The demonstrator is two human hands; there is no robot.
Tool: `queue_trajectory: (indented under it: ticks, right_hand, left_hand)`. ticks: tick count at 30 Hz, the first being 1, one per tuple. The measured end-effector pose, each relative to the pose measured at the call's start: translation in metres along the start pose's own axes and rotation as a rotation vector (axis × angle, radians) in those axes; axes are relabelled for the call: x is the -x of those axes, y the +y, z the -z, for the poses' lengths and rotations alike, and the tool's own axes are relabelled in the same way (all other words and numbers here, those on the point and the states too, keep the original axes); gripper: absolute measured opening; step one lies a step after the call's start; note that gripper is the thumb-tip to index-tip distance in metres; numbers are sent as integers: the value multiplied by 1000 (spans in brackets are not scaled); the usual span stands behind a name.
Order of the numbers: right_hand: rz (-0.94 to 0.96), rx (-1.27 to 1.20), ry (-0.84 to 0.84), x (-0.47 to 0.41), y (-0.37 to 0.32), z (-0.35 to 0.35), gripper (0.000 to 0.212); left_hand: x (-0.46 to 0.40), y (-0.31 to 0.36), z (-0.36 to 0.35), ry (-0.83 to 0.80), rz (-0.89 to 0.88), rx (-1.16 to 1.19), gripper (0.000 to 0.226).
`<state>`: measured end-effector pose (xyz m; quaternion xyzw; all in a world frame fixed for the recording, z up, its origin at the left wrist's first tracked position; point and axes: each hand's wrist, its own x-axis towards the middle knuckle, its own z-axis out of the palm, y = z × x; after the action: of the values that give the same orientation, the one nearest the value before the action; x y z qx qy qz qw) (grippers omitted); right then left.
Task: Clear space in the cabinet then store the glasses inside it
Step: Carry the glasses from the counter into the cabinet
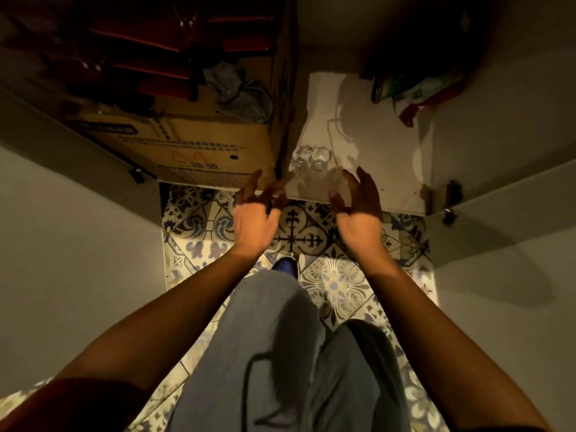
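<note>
Two clear glasses (pixel 310 160) stand side by side on the white cabinet floor (pixel 367 145), close to its front edge and beside the cardboard box. My left hand (pixel 254 213) hovers just in front of them, fingers spread, holding nothing. My right hand (pixel 358 207) is level with it to the right, also with fingers apart and empty. Both hands sit a little short of the glasses, over the cabinet's front edge, not touching them.
A large cardboard box (pixel 193 145) holding dark red items and a grey cloth (pixel 240 92) fills the cabinet's left side. A green, white and red bag (pixel 414 92) lies at the back right. Cabinet doors (pixel 505 207) stand open on both sides. Patterned floor tiles (pixel 336 279) lie below.
</note>
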<state>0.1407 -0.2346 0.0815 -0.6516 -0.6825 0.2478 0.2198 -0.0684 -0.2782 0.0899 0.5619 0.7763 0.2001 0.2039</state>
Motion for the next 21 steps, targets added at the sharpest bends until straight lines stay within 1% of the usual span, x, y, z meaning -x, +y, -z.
queue_trajectory:
  ticks: [2, 4, 5, 7, 9, 11, 17, 21]
  right_hand:
    - [22, 65, -26, 12, -20, 28, 63]
    - [36, 257, -67, 24, -43, 59, 63]
    - [40, 346, -83, 31, -55, 73, 63]
    - [51, 421, -69, 42, -72, 95, 65]
    - [64, 425, -31, 54, -84, 114, 64]
    - [63, 433, -24, 62, -90, 131, 64]
    - [99, 405, -26, 98, -128, 199, 67]
    - [114, 414, -34, 122, -154, 245, 67]
  left_hand:
    - [8, 17, 25, -13, -1, -132, 39]
    - [18, 32, 50, -33, -40, -275, 56]
    - [24, 37, 61, -23, -78, -330, 61]
    - [34, 43, 80, 16, -158, -411, 55]
    - [45, 51, 99, 16, -205, -468, 51]
    - [57, 62, 116, 9, -203, -493, 52]
    - [91, 108, 178, 26, -224, -457, 53]
    - [115, 140, 221, 30, -220, -475, 52]
